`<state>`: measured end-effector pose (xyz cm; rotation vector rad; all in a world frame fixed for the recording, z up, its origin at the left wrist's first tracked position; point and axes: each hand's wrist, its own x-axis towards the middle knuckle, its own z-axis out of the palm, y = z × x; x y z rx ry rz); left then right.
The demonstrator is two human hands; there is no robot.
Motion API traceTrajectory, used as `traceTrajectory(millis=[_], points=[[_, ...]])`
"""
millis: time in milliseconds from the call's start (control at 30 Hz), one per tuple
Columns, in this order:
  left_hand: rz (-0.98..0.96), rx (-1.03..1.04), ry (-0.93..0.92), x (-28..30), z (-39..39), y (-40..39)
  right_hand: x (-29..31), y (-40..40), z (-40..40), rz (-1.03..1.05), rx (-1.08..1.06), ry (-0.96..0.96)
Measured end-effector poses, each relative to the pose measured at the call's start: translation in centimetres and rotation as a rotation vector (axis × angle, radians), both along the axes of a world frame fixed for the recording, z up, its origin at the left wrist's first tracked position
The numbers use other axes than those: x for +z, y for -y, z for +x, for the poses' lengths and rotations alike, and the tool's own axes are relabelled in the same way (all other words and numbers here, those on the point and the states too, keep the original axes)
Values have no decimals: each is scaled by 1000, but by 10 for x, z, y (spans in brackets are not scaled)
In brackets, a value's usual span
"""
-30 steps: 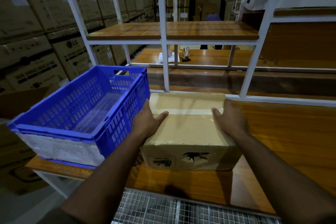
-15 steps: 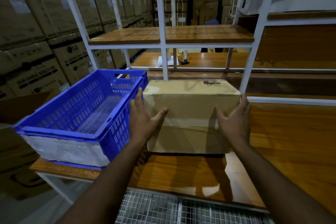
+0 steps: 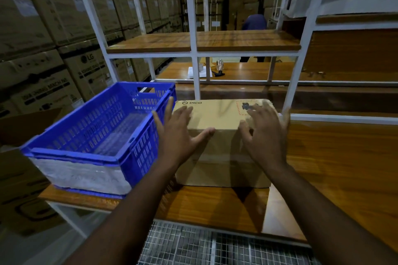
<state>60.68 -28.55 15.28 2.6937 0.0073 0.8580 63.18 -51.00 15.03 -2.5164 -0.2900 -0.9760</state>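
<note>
Head view shows me straight, spread fingers (image 3: 185, 112) on the left hand (image 3: 178, 135), with the thumb lying along the top front edge of the cardboard box (image 3: 219, 157) and nothing gripped. My right hand (image 3: 266, 137) is splayed the same way over the right part of the box's top. Its fingertips (image 3: 258, 109) are blurred, so I cannot tell whether they touch. The box stands on the wooden table (image 3: 336, 168), just beside the blue crate (image 3: 71, 153), in front of the white rack (image 3: 195, 71).
</note>
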Motion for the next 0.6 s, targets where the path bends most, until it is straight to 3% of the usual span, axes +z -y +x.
traceTrajectory(millis=[100,233,467,600], points=[[136,-118,-76,8,6,13,14,-17,-2,-28,137,-140],[294,-194,-154,3,13,25,17,-27,1,-210,160,-199],[272,-205,-131,2,15,23,13,-32,4,-191,101,-114],[235,-282,-197,13,18,21,21,-36,10,-217,118,-165]])
